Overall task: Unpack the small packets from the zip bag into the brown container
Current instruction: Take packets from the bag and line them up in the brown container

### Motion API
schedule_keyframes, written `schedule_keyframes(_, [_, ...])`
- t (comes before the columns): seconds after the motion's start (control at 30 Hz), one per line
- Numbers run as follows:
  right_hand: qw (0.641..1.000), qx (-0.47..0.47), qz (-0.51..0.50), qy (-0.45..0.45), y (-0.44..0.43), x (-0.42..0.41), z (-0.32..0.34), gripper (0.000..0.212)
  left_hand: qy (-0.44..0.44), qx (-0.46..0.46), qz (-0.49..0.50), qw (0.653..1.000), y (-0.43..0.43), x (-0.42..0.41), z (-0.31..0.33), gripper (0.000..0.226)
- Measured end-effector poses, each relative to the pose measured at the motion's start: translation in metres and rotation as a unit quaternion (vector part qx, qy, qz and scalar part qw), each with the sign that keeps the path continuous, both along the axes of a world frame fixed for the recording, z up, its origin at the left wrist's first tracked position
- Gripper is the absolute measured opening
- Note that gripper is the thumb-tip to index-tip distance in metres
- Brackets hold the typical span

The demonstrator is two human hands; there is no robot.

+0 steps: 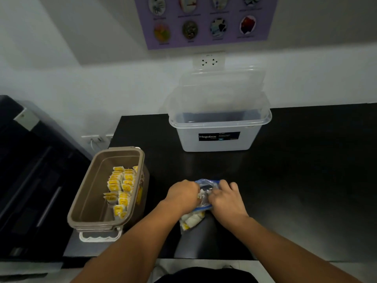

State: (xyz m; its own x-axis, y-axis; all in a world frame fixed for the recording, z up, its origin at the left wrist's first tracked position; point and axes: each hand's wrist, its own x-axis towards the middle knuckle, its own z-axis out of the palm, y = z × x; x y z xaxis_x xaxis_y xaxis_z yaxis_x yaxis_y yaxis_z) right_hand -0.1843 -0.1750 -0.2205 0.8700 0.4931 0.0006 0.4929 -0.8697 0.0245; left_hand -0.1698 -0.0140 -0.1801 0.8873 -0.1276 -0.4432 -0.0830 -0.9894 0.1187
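1. We're looking down on a black desk [306,180], and both our hands are busy at six o'clock, close to its near edge.
2. Our left hand [182,194] is curled closed around the mouth of the zip bag [206,185], fingers dug in at the opening.
3. Our right hand [226,198] is gripping the other side of that same opening, so the two hands sit almost knuckle to knuckle.
4. The bag's blue-trimmed mouth points to twelve o'clock; its body trails back towards us between our wrists, with small packets [191,220] showing white and yellow through the plastic.
5. Over at nine o'clock sits the brown container [91,193], lid off, well apart from the bag.
6. Inside it, yellow packets [121,187] stand packed along its right wall; the left side shows bare floor.
7. At twelve o'clock, a clear storage box [219,137] stands against the wall, its clear lid [222,88] propped upright behind it.
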Motion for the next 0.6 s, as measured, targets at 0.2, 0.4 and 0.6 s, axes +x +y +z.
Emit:
schedule_keyframes(0.2, [0.997,-0.025,0.02,0.065,-0.017,-0.014,0.0,0.046,-0.011,0.022,0.035,0.999,-0.009,-0.003,-0.011,0.032])
schedule_keyframes(0.4, [0.994,0.042,0.011,0.105,-0.017,-0.019,0.018,0.063,-0.033,-0.024,0.086,0.995,-0.011,0.001,-0.018,0.024])
schedule_keyframes(0.6, [0.983,0.028,-0.074,0.167,-0.014,0.012,0.018,0.019,-0.005,-0.011,0.09,0.996,-0.022,0.005,-0.017,0.022])
